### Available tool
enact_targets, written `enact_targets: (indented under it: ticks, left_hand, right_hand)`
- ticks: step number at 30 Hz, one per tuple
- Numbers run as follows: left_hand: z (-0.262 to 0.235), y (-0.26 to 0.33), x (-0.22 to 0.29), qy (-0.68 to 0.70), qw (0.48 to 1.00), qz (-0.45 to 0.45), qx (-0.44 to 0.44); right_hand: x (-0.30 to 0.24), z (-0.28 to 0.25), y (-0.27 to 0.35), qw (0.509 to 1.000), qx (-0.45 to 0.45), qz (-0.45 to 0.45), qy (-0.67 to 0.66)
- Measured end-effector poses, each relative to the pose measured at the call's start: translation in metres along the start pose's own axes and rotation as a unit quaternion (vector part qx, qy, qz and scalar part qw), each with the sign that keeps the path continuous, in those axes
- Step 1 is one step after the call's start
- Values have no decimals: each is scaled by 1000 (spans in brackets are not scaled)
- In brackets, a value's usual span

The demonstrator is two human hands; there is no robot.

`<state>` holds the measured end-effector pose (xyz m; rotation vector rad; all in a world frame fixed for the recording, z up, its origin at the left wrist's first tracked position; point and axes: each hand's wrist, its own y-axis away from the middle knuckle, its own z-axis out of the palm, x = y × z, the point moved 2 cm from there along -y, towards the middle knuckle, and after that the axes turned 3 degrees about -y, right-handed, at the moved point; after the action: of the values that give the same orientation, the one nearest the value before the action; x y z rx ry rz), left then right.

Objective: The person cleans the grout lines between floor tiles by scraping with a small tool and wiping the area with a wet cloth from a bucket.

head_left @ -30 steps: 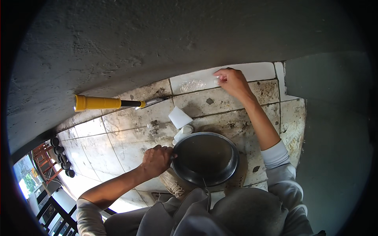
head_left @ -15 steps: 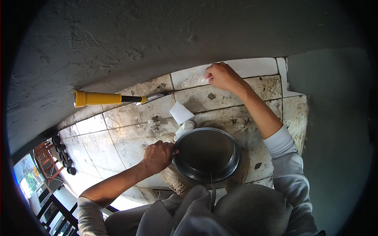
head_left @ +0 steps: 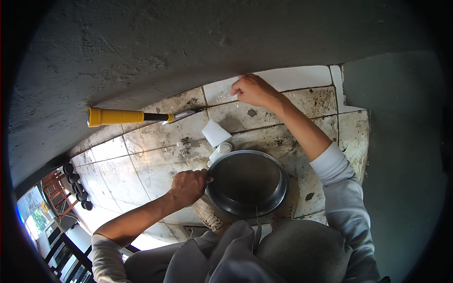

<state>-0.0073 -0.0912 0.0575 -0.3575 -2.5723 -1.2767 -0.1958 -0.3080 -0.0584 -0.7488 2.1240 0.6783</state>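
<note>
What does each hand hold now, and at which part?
The left hand grips the dark round metal pan at its left rim. The right hand presses on the white tile; whether it holds anything cannot be told.

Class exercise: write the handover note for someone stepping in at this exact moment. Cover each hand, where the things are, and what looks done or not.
Left hand grips the rim of the dark metal bowl on the tiled floor.
Right hand is pressed on the white tile by the grey wall; whether it holds anything is hidden.
Yellow-handled tool lies untouched along the wall.
Stains remain on the tiles nearby.
</note>
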Motion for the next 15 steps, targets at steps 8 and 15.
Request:
enact_targets:
  ticks: [8, 15]
  left_hand:
    - [6, 3, -4, 1, 1000, -6, -4]
    - [0, -2, 1, -8, 1000, -10, -22]
  right_hand:
    - [-6, -14, 0, 995, -61, 28, 75]
    - [-8, 5, -15, 998, -30, -52, 35]
